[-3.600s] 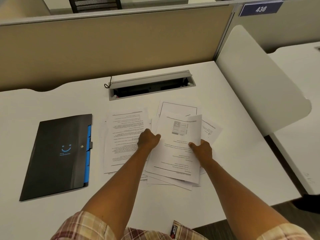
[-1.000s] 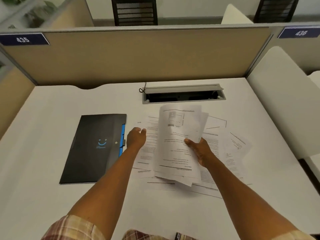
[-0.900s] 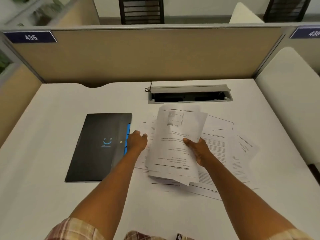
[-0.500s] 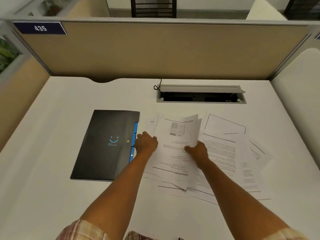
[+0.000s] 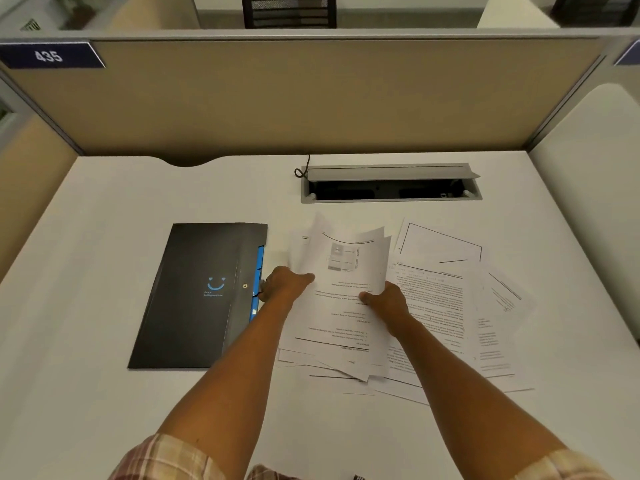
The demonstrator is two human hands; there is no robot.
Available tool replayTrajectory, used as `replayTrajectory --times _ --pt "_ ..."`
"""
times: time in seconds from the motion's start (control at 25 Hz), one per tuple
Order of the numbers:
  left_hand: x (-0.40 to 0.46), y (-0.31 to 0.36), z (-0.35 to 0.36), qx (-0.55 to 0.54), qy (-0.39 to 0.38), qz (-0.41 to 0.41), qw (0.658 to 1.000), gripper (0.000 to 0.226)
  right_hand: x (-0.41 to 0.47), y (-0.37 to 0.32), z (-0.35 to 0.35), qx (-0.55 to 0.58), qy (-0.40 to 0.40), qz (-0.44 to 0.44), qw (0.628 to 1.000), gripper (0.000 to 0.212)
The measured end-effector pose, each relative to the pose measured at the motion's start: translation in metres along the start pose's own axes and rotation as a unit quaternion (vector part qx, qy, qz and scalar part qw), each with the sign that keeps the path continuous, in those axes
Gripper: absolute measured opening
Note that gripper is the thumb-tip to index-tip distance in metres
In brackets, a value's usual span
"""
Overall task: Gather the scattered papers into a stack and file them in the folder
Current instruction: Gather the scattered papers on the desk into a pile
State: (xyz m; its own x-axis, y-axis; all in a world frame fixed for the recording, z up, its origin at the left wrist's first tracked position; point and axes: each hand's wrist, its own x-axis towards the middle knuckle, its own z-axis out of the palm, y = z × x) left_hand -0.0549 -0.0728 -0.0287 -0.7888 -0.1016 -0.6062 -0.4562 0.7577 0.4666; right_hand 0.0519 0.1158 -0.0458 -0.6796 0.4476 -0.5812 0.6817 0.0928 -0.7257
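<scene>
White papers [image 5: 341, 306] seemingly gripped between both hands [image 5: 285, 284].

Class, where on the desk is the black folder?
The black folder lies closed on the desk's left side, just left of the left hand and the papers.

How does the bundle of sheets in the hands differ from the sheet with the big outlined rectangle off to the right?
The held bundle is several sheets gripped by the left hand and right hand, its far edges curling upward; the rectangle sheet is single, flat on the desk and untouched. The bundle's top page carries lines of text and a small grey image; the rectangle sheet shows mostly an empty outlined box. Both are white printed paper, not yet in the black folder.
</scene>
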Motion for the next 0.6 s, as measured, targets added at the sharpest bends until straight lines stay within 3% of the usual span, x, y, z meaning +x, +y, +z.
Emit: replayTrajectory --times 0.12,0.4,0.6 --pt "-0.001 -0.002 -0.002 -0.068 -0.025 0.034 0.997 0.075 0.000 -0.002 -0.001 0.001 -0.009 0.010 1.000 0.044" --pt "0.000 -0.016 -0.008 -0.198 -0.097 0.049 0.974 0.069 -0.007 -0.007 0.004 -0.001 -0.041 -0.004 0.999 0.040" --pt "-0.007 -0.024 -0.022 -0.242 -0.122 0.085 0.959 0.071 -0.013 -0.007 0.000 0.014 0.012 -0.040 0.999 0.032"
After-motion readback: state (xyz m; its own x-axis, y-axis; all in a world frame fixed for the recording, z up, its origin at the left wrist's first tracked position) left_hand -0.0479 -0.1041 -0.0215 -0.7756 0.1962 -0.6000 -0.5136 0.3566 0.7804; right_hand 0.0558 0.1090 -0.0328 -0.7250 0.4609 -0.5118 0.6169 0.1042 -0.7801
